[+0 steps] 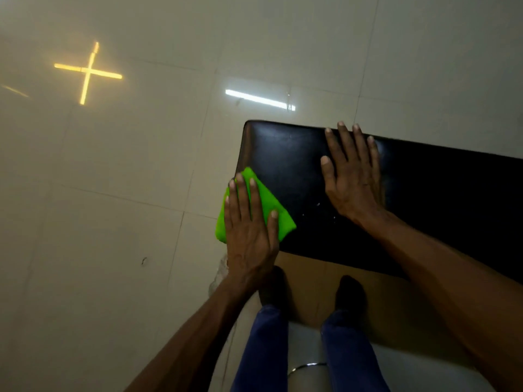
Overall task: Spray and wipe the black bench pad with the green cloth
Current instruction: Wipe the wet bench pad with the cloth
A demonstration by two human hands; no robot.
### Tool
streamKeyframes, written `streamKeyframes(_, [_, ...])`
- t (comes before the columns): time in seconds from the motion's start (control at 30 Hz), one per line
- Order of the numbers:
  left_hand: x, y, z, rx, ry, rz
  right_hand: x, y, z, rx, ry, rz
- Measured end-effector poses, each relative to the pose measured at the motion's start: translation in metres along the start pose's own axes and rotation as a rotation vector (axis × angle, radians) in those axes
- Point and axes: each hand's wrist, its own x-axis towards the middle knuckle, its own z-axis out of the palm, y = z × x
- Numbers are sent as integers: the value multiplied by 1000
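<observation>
The black bench pad (285,154) runs from the middle of the view off to the right, glossy and padded. A folded bright green cloth (267,198) lies on its near left corner, partly hanging over the edge. My left hand (250,230) presses flat on the cloth with fingers spread. My right hand (353,176) rests palm down on the bare pad further right, fingers apart and reaching the far edge. A few small wet specks show on the pad between the hands. No spray bottle is in view.
Pale glossy floor tiles (113,193) surround the bench, reflecting a yellow cross light and a white strip light. My feet in dark socks (349,292) and blue trousers stand on a brown sheet (314,275) beside the pad's near edge.
</observation>
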Motion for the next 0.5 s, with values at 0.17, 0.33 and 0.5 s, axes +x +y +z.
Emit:
streamKeyframes(0.17, [53, 4, 3, 40, 25, 29, 2, 3, -3, 3, -34, -18])
streamKeyframes(0.33, [2, 44, 15, 102, -9, 81, 10, 20, -24, 75, -210, -130])
streamKeyframes(0.5, [-8, 33, 12, 91, -52, 221, 5, 61, -42, -80, -232, -238])
